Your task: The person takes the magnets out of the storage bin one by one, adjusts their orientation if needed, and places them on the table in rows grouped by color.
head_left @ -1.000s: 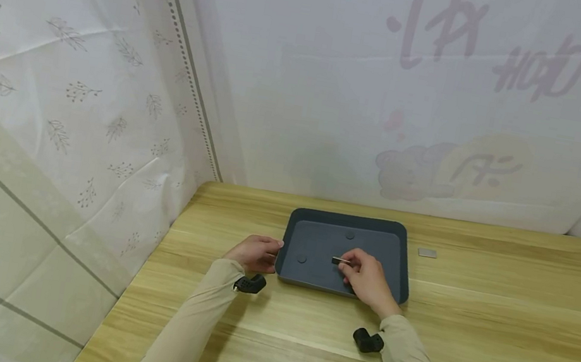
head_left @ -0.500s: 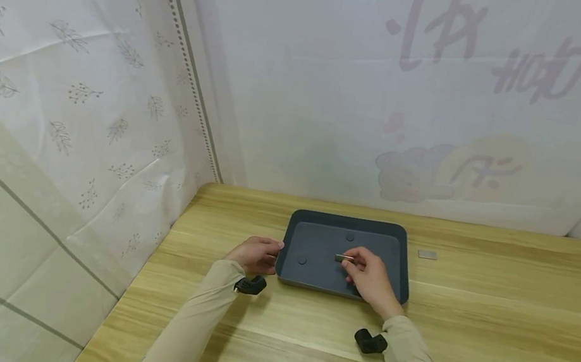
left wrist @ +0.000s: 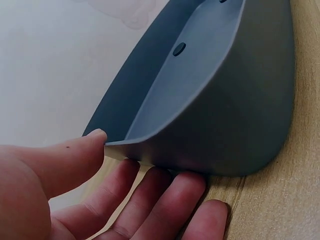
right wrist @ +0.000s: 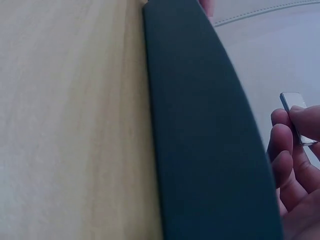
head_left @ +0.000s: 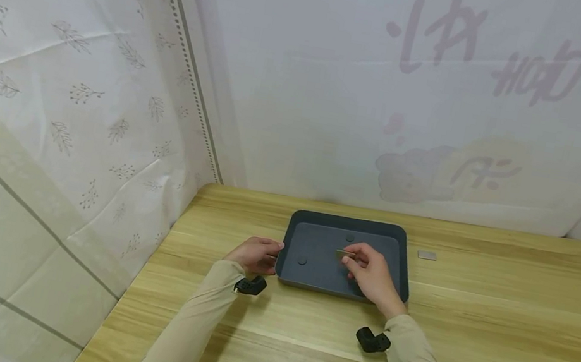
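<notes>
Over the tray [head_left: 323,242], right hand [head_left: 371,276] pinches a silvery piece [right wrist: 291,101]; left hand [head_left: 255,254] grips the tray's side.

Curtained-off workspace; room type unclear; printed cloth hangings [head_left: 305,94] behind and beside wood-grain table [head_left: 497,356]

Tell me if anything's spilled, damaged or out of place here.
Nothing looks spilled or damaged. Perhaps slightly stray: one small silver rectangular plate lies alone on the wooden table, outside the dark gray tray.

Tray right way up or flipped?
Right way up: the head view looks down inside the tray, which rests on the table.
</notes>
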Available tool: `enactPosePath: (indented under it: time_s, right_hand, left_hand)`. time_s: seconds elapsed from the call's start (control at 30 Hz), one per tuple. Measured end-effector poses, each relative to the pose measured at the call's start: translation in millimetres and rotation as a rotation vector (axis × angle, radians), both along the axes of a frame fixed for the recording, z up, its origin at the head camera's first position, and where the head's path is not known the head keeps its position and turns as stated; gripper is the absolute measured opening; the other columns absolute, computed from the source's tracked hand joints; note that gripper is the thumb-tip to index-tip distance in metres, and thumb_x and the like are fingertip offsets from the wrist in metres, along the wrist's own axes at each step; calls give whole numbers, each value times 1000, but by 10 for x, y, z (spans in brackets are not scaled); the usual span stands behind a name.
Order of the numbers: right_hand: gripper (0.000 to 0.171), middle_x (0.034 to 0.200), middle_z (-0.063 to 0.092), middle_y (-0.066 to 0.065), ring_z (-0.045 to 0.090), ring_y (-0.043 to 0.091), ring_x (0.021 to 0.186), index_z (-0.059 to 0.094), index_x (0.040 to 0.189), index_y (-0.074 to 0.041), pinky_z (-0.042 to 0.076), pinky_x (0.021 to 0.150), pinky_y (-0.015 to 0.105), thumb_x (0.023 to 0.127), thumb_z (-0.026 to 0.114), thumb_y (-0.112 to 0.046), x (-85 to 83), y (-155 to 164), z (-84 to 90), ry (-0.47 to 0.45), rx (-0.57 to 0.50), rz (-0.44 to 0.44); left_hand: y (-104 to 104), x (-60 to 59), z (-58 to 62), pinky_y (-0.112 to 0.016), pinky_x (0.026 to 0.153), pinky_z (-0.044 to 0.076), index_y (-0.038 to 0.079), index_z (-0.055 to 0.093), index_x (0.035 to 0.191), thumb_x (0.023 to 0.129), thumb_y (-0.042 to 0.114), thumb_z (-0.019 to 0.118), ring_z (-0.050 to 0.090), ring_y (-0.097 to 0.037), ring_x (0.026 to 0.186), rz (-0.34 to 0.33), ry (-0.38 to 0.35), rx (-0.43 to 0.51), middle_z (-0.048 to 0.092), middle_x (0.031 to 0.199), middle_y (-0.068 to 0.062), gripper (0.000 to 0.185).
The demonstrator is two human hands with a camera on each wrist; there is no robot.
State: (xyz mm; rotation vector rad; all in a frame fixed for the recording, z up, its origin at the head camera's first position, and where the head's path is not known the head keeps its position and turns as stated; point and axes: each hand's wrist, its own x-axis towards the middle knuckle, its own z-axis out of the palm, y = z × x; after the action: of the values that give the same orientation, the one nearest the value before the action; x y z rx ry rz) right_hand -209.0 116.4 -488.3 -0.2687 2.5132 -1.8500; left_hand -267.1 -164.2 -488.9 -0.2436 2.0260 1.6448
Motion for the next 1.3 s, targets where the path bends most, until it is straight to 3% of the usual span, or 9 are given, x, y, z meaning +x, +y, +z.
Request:
enactPosePath:
  time_s: [0.63,0.9,1.07,1.3]
  right_hand:
    - [24,105,70,17,61,40,76,61,117,-6,50,64,28,95,63,-15,-13,296,146,61,88,-23]
    - [26,91,67,20,59,26,66,60,119,-7,48,62,27,96,62,-18,-29,469,185,93,105,-34]
    - [31,90,65,19,60,28,70,59,123,-7,48,64,27,96,61,-24,-15,580,216,84,126,-40]
    - [36,92,67,8,61,18,70,57,126,-7,50,66,30,97,61,-27,5,706,268,60,140,-80]
  left_hand:
    - [1,1,-12,-27,62,51,-3,60,120,99,23,57,62,-14,72,-27,-12,26,65,84,-5,34]
    - [-10,-6,-11,-27,62,51,-2,59,124,99,24,57,62,-14,74,-29,-7,15,65,87,-6,37]
    - [-13,-12,-14,-27,61,51,-3,59,122,99,24,57,62,-13,72,-33,-2,18,65,84,-5,36]
    - [-23,-3,-2,-27,61,51,-2,60,121,98,24,58,62,-14,72,-33,-7,20,65,85,-5,35]
